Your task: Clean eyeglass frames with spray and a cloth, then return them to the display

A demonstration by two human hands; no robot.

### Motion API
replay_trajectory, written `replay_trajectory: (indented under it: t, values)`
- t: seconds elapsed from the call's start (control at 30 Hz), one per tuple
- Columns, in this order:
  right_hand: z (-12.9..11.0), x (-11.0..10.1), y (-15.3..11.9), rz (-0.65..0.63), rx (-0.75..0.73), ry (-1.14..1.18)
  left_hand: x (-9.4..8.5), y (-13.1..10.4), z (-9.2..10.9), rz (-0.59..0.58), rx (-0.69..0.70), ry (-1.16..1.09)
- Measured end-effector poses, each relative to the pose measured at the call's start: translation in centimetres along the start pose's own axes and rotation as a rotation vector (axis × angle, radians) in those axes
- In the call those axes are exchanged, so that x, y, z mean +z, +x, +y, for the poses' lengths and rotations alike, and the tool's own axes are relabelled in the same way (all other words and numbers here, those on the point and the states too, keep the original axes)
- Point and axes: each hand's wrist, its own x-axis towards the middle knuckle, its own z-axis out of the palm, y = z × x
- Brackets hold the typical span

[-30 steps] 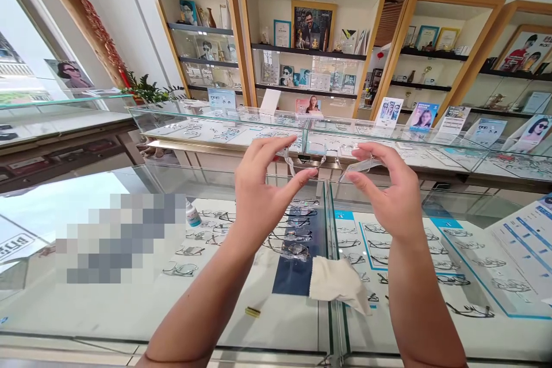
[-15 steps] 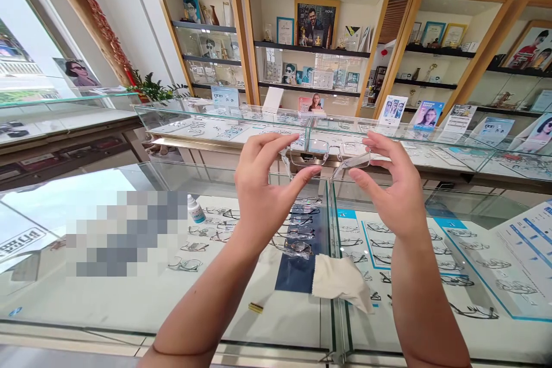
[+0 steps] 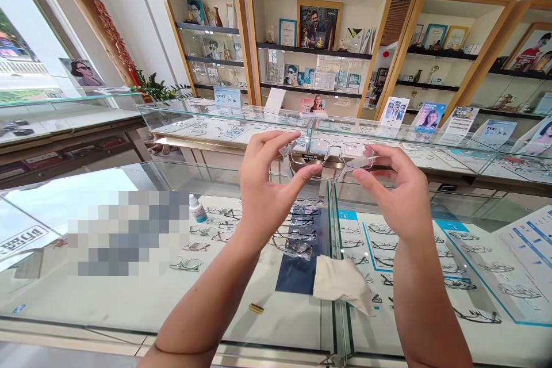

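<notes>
A pair of clear-lensed eyeglasses (image 3: 329, 151) with a thin rim is held up in front of me, level, above the glass counter. A small dark label with pale lettering shows at its left lens. My left hand (image 3: 268, 181) grips the left end between thumb and fingers. At the right end, my right hand (image 3: 399, 187) pinches the lens edge with thumb and forefinger. The temples hang back towards me, partly hidden. Below the hands, a cream cleaning cloth (image 3: 342, 283) lies crumpled on the countertop, and a small white bottle (image 3: 198, 209) stands to the left.
Rows of spectacle frames (image 3: 463, 282) lie in the glass display case (image 3: 293, 330) under my arms. A small gold-coloured piece (image 3: 256, 308) lies near the front. Further back runs a second glass counter (image 3: 241, 141) with upright cards (image 3: 394, 112), before wooden wall cabinets (image 3: 248, 40).
My right hand has shifted slightly right, and its fingers have curled closer together at the lens edge. The left hand keeps its grip. The whole view has shifted a little.
</notes>
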Motion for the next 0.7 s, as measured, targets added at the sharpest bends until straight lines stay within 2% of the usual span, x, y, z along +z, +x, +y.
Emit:
replay_trajectory:
  t: [0.2, 0.7]
  values:
    - [-0.3, -0.2, -0.1, 0.017, -0.027, 0.02, 0.0, 0.1, -0.6, -0.092, -0.046, -0.184]
    - [-0.6, -0.2, -0.3, 0.009, 0.0, 0.064, 0.5, 0.5, -1.2, -0.081, 0.019, -0.335]
